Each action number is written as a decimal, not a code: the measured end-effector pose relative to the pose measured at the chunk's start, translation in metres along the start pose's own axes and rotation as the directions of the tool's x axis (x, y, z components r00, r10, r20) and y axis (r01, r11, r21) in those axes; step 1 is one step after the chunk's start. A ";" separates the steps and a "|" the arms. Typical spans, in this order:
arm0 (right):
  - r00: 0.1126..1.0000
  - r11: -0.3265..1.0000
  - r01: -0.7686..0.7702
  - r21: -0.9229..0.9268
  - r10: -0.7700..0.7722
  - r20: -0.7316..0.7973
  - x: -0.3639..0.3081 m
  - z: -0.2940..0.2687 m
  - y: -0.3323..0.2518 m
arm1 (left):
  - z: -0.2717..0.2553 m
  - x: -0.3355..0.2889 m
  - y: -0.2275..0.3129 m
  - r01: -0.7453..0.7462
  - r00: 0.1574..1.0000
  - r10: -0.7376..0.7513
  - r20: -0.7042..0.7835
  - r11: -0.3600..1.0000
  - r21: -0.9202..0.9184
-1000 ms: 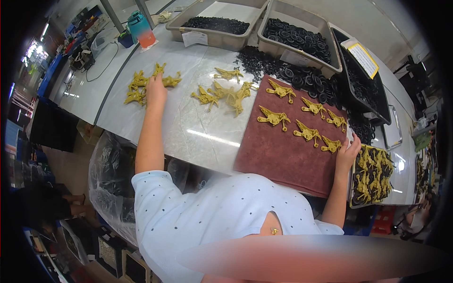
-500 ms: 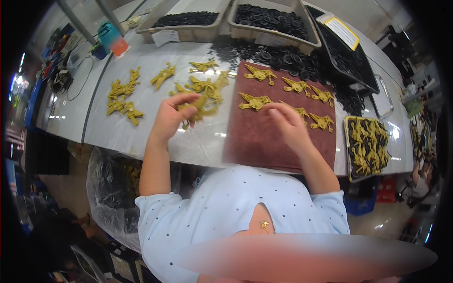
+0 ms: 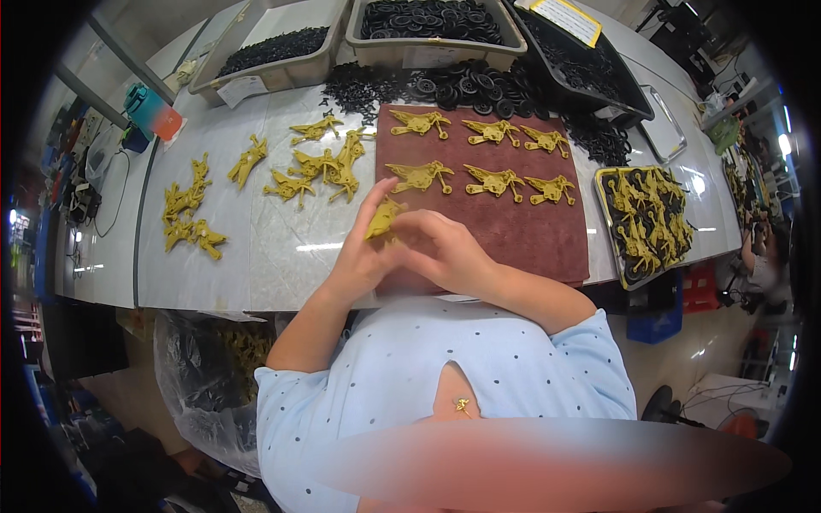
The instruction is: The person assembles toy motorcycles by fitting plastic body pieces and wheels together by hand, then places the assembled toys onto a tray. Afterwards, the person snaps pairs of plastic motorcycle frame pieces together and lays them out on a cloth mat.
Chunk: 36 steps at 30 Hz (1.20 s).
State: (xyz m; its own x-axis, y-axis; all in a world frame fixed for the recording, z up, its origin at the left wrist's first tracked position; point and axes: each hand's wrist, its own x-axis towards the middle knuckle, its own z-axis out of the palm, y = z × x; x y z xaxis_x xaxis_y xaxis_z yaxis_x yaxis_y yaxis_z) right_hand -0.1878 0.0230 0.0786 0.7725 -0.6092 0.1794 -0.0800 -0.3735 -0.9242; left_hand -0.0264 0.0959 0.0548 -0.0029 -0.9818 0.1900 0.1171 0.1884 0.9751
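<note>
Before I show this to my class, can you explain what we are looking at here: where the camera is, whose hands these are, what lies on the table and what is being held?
The camera sits on a person's head and looks down, so its wide lens bends the table's straight edges. There is no machine: the left hand and right hand are the person's own, meeting over the near edge of the white table. Together they hold one yellow plastic figure. Six more figures lie in two rows on a dark red mat. Loose yellow figures are scattered to the left. A black tray of figures stands to the right. Beyond the mat lies a heap of small black rings, with grey bins of black parts behind it.
</note>
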 end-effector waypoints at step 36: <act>0.845 0.729 -0.522 0.442 0.375 0.380 -0.002 0.007 0.014 | 0.001 -0.026 0.001 0.092 0.978 0.037 -0.205 0.805 0.586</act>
State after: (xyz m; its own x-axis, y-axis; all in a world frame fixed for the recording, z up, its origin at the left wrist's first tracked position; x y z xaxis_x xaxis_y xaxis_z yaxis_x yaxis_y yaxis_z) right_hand -0.1860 0.0236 0.0630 0.8627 -0.3889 -0.3232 -0.1832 0.3552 -0.9166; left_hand -0.0272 0.1221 0.0506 0.2049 -0.9585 0.1985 -0.4882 0.0757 0.8695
